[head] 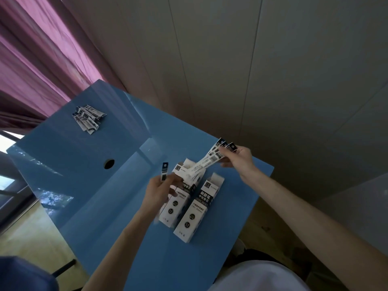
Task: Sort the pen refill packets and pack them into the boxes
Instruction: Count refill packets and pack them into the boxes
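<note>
Your right hand [237, 159] pinches a fan of several refill packets [212, 159] by their dark-tipped ends, up over the far right part of the blue counter [100, 198]; their other ends slant down twd the open top of the left box [178, 196], tho whether they're inside it yet can't be told. Your left hand [160, 192] grips a single packet [164, 171], held upright w/ its dark tip pointing up, just left of that box's open flaps. The hand partly covers the box's left side, which looks blurred.

The right box [195, 211] lies beside the left one, touching or nearly so, flaps open at the far end, label up w/ black band & white lower half.

A loose pile of packets [88, 118] sits well apart at the far left corner of the counter. A round hole [109, 164] shows in the counter top btwn the pile & the boxes. Purple curtain [42, 49] hangs behind, top left
</note>
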The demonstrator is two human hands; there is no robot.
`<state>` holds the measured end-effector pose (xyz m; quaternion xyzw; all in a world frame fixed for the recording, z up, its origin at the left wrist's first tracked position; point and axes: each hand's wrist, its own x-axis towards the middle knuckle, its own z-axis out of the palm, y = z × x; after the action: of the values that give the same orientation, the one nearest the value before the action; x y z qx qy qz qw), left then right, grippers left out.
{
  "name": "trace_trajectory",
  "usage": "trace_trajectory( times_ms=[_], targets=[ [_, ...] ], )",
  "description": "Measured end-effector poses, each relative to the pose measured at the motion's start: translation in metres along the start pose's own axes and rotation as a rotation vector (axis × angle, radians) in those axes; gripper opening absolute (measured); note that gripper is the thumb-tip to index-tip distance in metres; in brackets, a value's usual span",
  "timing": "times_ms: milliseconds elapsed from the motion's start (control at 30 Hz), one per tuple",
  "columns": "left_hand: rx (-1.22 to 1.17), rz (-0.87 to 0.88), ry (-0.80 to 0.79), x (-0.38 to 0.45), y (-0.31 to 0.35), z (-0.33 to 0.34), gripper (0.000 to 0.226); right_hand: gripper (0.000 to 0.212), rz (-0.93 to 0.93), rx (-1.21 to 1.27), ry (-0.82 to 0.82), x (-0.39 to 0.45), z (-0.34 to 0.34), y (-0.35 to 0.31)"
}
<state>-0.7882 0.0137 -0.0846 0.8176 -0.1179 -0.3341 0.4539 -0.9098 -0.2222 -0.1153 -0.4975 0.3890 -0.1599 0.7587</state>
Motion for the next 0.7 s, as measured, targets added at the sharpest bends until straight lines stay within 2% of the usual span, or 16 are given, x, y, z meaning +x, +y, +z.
trace_trajectory(
  times_ms=[100,167,233,367,700],
  targets=[
    [0.428,0.140,0.042,0.009,-0.004,0.008,0.012,0.014,0.039,0.026,0.083,0.021,-0.006,0.002],
    [0.667,0.160,0.030,0.010,-0.005,0.019,0.025,0.013,0.059,-0.012,0.110,0.033,-0.006,0.007],
    [0.806,0.188,0.061,0.006,-0.004,0.028,0.033,0.013,0.065,-0.061,0.137,0.043,-0.006,0.012],
    [0.935,0.214,0.058,0.003,-0.002,0.039,0.055,0.008,0.053,-0.139,0.142,0.057,-0.009,0.016],
    [0.836,0.190,0.139,-0.001,-0.007,0.037,0.056,0.012,0.062,-0.246,0.011,0.067,-0.027,0.005]
  ],
)
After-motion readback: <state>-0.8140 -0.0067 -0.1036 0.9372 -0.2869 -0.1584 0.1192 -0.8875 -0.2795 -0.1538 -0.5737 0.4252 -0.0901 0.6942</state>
